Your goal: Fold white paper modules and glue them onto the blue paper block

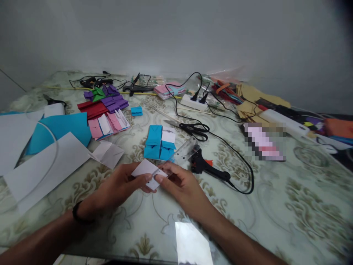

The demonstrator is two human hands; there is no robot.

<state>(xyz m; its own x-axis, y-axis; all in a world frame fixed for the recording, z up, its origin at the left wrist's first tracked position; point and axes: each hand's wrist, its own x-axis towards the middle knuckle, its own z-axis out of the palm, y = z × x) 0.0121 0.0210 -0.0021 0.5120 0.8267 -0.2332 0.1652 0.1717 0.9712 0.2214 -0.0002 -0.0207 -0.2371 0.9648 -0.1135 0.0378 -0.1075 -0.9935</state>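
My left hand (pixel 118 186) pinches a small piece of white paper (pixel 145 168), its thumb pressed on top. My right hand (pixel 186 186) grips a clear plastic ruler (pixel 182 151), one end of which lies across the paper. Both thumbs nearly meet there, and the fingers beneath are partly hidden. Just beyond the paper sit blue and white folded paper pieces (pixel 154 136). To the right of the ruler lies a black glue gun (pixel 211 171). Black-handled scissors (pixel 193 129) rest behind it. A creased white paper (pixel 106 152) lies near my left hand.
White sheets (pixel 52 169) and a blue sheet (pixel 62 130) spread at left. Pink, red and purple folded papers (pixel 110 123) stand behind them. A white power strip (pixel 194 102) with black cords sits at the back. A blurred-out object (pixel 264 143) lies at right.
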